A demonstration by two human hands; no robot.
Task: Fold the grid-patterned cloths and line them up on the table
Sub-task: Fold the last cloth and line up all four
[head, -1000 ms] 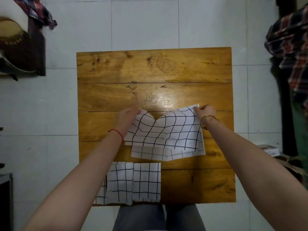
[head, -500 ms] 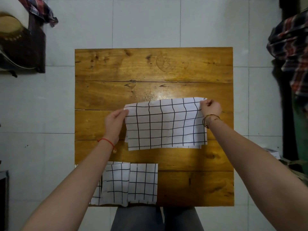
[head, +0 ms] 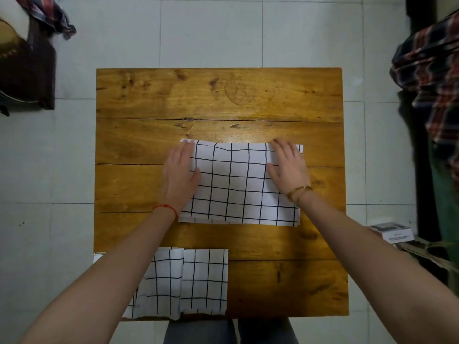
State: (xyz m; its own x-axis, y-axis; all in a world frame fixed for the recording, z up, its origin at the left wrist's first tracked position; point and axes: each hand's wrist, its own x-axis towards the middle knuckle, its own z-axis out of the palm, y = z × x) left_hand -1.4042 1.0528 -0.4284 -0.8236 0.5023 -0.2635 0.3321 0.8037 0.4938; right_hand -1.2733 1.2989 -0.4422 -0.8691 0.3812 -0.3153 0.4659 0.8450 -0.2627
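A white cloth with a black grid lies folded in half on the middle of the wooden table. My left hand presses flat on its left edge, fingers straight. My right hand presses flat on its right part, fingers spread. Two folded grid cloths lie side by side at the table's near edge, partly hidden under my left forearm.
The table stands on a pale tiled floor. Plaid clothes hang at the right, a dark bag sits at the far left, and a small white box lies on the floor at the right.
The cloth's near half was lifted and carried away from me onto the far half. Both hands let go of the corners and now lie flat on the folded cloth.
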